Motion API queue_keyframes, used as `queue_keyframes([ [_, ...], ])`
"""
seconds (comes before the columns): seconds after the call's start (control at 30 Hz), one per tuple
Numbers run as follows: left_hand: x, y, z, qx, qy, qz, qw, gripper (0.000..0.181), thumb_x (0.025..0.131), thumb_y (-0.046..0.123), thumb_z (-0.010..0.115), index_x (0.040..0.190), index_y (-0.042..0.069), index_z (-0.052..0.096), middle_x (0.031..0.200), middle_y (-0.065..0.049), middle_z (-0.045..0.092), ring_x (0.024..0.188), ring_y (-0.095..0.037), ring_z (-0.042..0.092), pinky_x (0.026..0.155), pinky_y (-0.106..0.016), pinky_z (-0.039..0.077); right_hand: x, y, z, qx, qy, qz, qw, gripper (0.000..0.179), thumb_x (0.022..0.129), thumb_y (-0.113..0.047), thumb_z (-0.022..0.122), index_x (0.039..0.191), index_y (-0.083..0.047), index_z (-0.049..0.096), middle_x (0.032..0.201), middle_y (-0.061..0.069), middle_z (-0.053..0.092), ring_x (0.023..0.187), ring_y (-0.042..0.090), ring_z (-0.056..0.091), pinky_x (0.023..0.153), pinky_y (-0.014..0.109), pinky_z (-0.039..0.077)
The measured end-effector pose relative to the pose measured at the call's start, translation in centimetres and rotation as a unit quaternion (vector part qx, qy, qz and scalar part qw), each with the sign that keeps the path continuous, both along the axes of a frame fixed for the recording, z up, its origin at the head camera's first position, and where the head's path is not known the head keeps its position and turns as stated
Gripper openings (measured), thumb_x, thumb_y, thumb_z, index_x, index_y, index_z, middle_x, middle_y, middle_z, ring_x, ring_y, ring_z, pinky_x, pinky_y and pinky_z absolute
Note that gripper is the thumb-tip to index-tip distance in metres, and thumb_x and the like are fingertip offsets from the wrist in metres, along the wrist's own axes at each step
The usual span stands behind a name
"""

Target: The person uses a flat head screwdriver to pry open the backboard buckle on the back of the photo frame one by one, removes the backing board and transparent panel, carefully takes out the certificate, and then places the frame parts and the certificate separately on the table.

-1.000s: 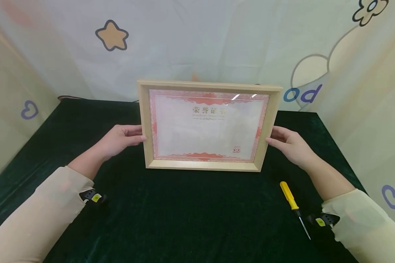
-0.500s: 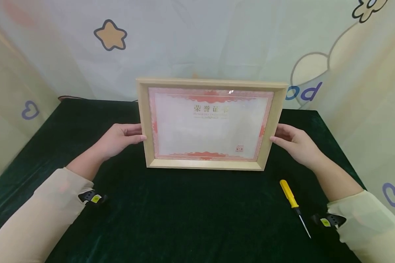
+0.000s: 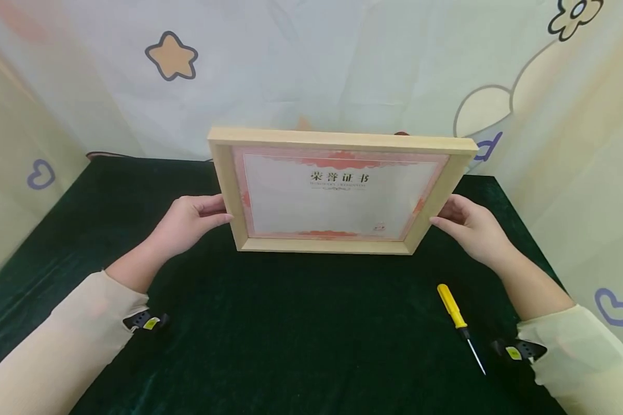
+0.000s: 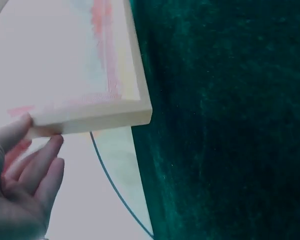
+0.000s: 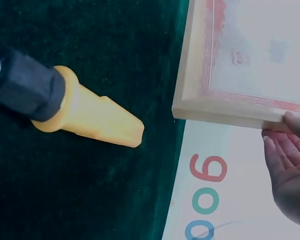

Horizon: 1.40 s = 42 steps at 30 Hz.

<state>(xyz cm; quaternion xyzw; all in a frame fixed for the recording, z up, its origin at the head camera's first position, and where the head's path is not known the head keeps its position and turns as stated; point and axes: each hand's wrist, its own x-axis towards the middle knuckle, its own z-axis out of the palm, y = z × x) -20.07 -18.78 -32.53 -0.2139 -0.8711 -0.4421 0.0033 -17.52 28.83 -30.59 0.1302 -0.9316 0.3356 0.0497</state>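
Note:
A pale wooden picture frame (image 3: 327,246) with a red-bordered certificate (image 3: 337,210) behind its front is held up over the far half of the table, its top edge tipped toward the head camera. My left hand (image 3: 192,223) grips its left side, thumb on the front and fingers behind. On the opposite side my right hand (image 3: 472,230) pinches the edge the same way. Both wrist views show thumb and fingers on the frame's rim, at the left hand (image 4: 27,175) and the right hand (image 5: 290,167). The frame's back is hidden.
A screwdriver (image 3: 453,308) with a yellow handle lies on the dark green cloth (image 3: 301,340), near my right forearm. Behind the table hangs a pale curtain (image 3: 270,63) printed with a star, hearts and letters. Each wrist wears a black strap.
The picture frame's top has tilted toward the head camera, and its lower edge now sits higher in view. My right hand has shifted slightly right. Both hands keep their hold; the screwdriver stays put.

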Motion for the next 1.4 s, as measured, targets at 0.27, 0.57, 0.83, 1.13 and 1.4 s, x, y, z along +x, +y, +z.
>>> queue_keyframes([
  [0.27,0.9,0.8,0.3,-0.067,0.044,0.02,0.9966,0.042,0.089,0.012,0.064,0.13,0.006,0.055,0.116,-0.013,0.063,0.102,-0.024,0.063,0.085,-0.041,0.05,0.3,0.0,0.3,-0.005,0.039,-0.01,0.9992,0.037,0.092,-0.014,0.06,0.125,0.0,0.054,0.112,0.018,0.064,0.101,0.031,0.062,0.082,0.015,0.046],
  [0.57,1.3,1.2,0.5,-0.05,0.032,0.041,0.9974,0.046,0.089,0.014,0.064,0.133,0.006,0.053,0.117,-0.014,0.063,0.1,-0.025,0.064,0.073,-0.034,0.052,1.3,-1.5,0.8,-0.007,0.021,-0.053,0.9983,0.038,0.095,-0.014,0.055,0.128,0.004,0.052,0.114,0.022,0.062,0.102,0.036,0.061,0.084,0.044,0.046],
  [0.83,2.3,0.8,1.4,0.088,-0.137,0.04,0.9858,0.049,0.101,0.034,0.038,0.138,0.002,0.043,0.134,-0.016,0.05,0.118,-0.026,0.052,0.095,-0.041,0.042,2.2,-2.6,2.2,-0.294,-0.182,-0.019,0.938,0.068,0.1,-0.046,0.026,0.148,0.0,0.012,0.152,0.02,0.017,0.136,0.035,0.023,0.106,0.04,0.025],
  [1.13,2.9,0.7,2.5,0.151,-0.252,0.004,0.956,0.084,0.093,0.064,0.022,0.143,-0.004,0.029,0.145,-0.018,0.034,0.129,-0.03,0.039,0.104,-0.045,0.031,2.4,-2.3,3.0,-0.316,-0.257,0.038,0.9126,0.089,0.087,-0.069,0.008,0.148,-0.005,-0.004,0.154,0.019,-0.001,0.139,0.037,0.002,0.11,0.051,0.004],
  [1.4,3.4,-0.3,2.7,0.176,-0.287,-0.009,0.9415,0.088,0.092,0.066,0.02,0.145,-0.004,0.022,0.147,-0.02,0.03,0.129,-0.034,0.038,0.101,-0.039,0.036,2.6,-1.4,3.2,-0.273,-0.252,0.093,0.9236,0.083,0.09,-0.064,0.003,0.149,-0.006,0.002,0.151,0.025,0.012,0.136,0.042,0.015,0.107,0.051,0.012],
])
